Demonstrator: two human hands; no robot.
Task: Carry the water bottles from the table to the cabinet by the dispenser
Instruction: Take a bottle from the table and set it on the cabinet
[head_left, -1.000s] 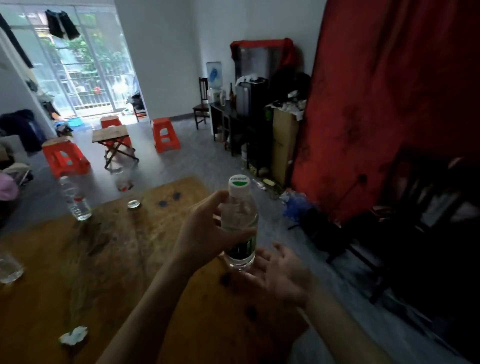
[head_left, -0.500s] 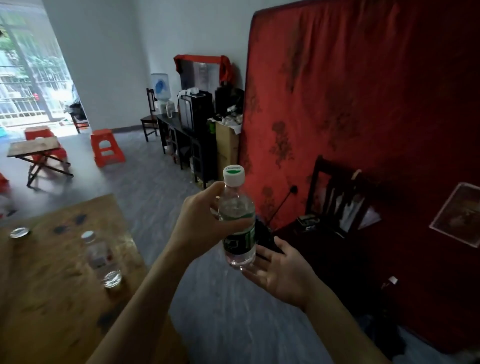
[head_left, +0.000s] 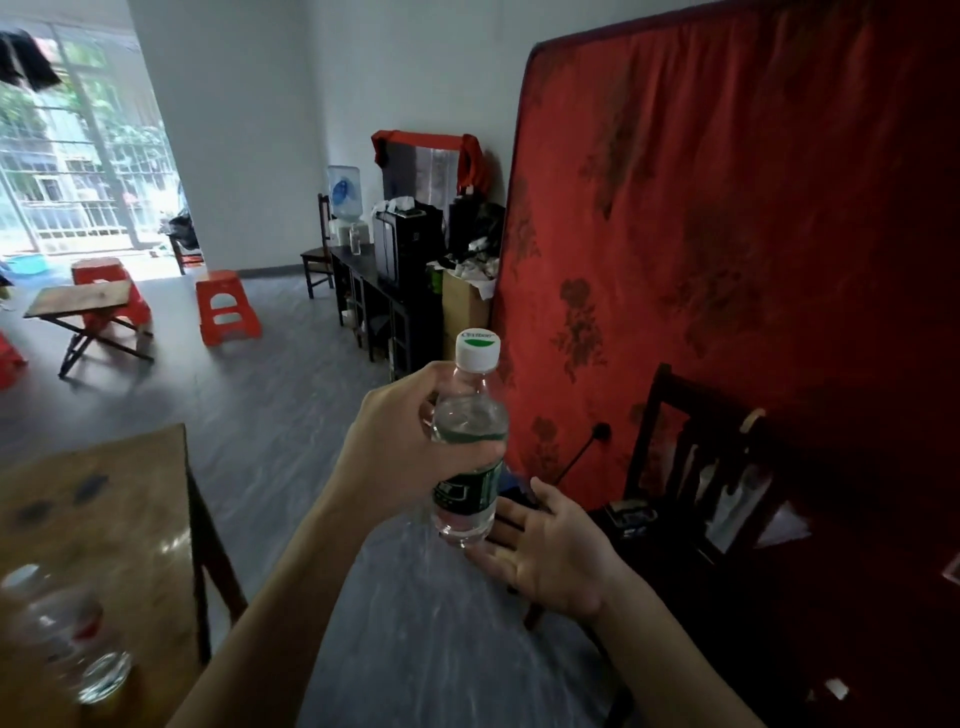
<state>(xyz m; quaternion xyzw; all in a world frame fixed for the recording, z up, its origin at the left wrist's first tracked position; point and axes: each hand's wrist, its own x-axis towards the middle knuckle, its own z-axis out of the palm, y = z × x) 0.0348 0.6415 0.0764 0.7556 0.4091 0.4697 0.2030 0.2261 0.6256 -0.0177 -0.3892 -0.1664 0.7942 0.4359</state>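
The clear plastic water bottle with a white cap (head_left: 470, 441) is standing upright in the left hand (head_left: 400, 447), fingers wrapping its middle (green label showing); the right hand (head_left: 550, 551) is lying open-palmed just under its base.

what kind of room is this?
Likely a lived-in home room, used partly for storage: a water dispenser on a dark cabinet, red plastic stools on the floor, and a red mattress leaning upright against the wall.
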